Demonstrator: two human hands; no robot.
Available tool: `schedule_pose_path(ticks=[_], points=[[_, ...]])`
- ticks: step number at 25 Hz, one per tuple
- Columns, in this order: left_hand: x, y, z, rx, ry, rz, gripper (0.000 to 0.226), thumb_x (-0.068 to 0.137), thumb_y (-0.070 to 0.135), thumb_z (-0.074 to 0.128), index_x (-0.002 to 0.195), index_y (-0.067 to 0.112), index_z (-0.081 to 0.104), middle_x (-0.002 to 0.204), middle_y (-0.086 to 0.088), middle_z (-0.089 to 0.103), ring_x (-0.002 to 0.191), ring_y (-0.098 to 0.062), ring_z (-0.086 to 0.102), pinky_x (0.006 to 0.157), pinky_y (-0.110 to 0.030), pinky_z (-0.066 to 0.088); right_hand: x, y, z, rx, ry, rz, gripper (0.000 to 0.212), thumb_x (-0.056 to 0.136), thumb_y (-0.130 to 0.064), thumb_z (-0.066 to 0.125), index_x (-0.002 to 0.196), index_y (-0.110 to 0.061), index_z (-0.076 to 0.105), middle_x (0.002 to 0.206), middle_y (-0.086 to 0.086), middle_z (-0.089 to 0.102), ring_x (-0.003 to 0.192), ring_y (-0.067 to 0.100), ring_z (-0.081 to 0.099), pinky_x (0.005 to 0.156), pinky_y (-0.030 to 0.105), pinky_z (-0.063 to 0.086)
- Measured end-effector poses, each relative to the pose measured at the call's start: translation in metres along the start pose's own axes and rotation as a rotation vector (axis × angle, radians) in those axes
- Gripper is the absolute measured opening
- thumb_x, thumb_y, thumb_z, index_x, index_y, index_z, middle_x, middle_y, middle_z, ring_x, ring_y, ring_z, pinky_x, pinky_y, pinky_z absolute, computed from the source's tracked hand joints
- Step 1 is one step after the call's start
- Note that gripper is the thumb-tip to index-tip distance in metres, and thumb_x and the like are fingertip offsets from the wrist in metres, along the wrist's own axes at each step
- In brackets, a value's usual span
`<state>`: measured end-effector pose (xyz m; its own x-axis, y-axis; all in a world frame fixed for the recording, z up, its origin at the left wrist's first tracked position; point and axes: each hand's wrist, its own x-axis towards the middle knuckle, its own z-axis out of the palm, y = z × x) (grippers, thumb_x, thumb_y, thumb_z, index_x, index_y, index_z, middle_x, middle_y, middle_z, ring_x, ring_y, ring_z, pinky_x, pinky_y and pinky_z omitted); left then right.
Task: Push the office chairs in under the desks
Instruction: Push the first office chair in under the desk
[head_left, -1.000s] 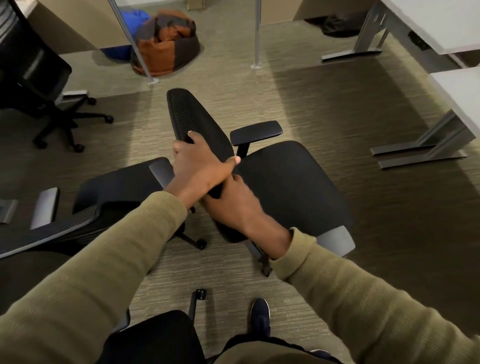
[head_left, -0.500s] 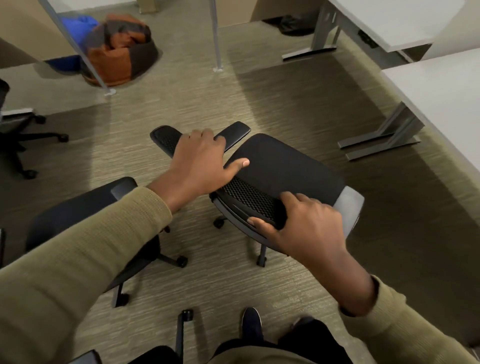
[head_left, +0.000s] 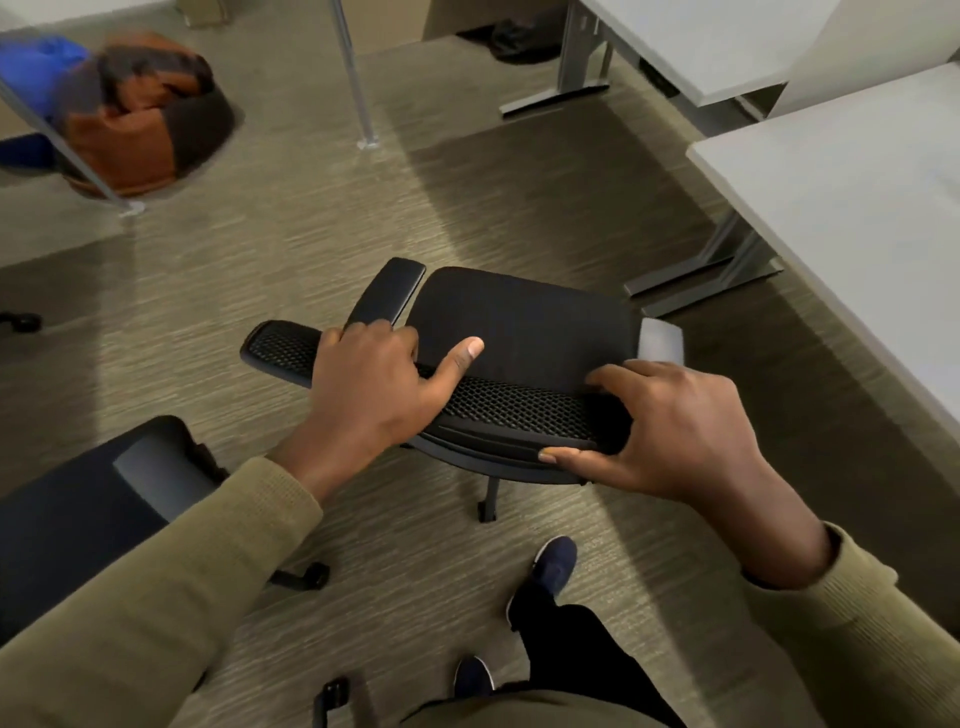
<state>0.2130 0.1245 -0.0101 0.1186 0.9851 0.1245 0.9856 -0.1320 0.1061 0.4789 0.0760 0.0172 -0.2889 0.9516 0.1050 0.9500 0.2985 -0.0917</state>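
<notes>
Two hands are gripping the top of the backrest (head_left: 509, 413) of an office chair (head_left: 519, 322), which is standing on the carpet directly ahead of the person with its seat facing away from them. The left hand (head_left: 374, 384) is curling over the backrest's left part, thumb stretching out along the mesh. The right hand (head_left: 670, 431) is clasping the right end, fingers over the front and thumb on the rear rim.

That top edge is running left to right but skewed, its right end lying nearer the person. Beyond the chair and to its right, the nearer desk (head_left: 857, 208) is standing apart from it, with the desk's metal foot (head_left: 711, 275) showing near the chair's grey right armrest (head_left: 660, 338).

The seat is pointing somewhat left of that desk's open underside, I judge, so the coming push is calling for a swing to the right, the left hand driving forward while the right is acting as pivot.

Farther beyond the chair on the right, another desk (head_left: 701, 41) is standing. To the chair's left and nearer the person, a second chair (head_left: 88, 509) is waiting, under no desk in view.
</notes>
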Motion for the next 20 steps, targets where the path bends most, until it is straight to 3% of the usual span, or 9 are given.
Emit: schedule_pose_path(ticks=[7, 16, 20], points=[[0.092, 0.018, 0.015, 0.003, 0.016, -0.087, 0.083, 0.088, 0.084, 0.016, 0.069, 0.017, 0.06, 0.071, -0.002, 0.059, 0.074, -0.025, 0.058, 0.083, -0.044, 0.044, 0.1, 0.069, 0.003, -0.012, -0.05, -0.121, 0.091, 0.066, -0.101, 0.024, 0.106, -0.031, 0.066, 0.091, -0.013, 0.065, 0.083, 0.009, 0.064, 0.059, 0.028, 0.05], [0.228, 0.015, 0.033, -0.011, 0.054, -0.12, 0.079, 0.089, 0.082, 0.014, 0.064, 0.017, 0.051, 0.064, -0.002, 0.052, 0.069, -0.024, 0.052, 0.077, -0.041, 0.04, 0.242, 0.128, 0.011, -0.033, -0.051, -0.194, 0.088, 0.067, -0.099, 0.028, 0.101, -0.028, 0.067, 0.09, -0.01, 0.065, 0.084, 0.012, 0.064, 0.06, 0.03, 0.05], [0.298, -0.005, 0.044, -0.008, 0.064, -0.127, 0.083, 0.088, 0.084, 0.013, 0.066, 0.016, 0.056, 0.066, -0.003, 0.055, 0.071, -0.025, 0.055, 0.081, -0.045, 0.044, 0.312, 0.142, 0.02, -0.037, -0.037, -0.194, 0.089, 0.067, -0.099, 0.029, 0.103, -0.027, 0.068, 0.09, -0.01, 0.066, 0.082, 0.012, 0.065, 0.06, 0.031, 0.051]])
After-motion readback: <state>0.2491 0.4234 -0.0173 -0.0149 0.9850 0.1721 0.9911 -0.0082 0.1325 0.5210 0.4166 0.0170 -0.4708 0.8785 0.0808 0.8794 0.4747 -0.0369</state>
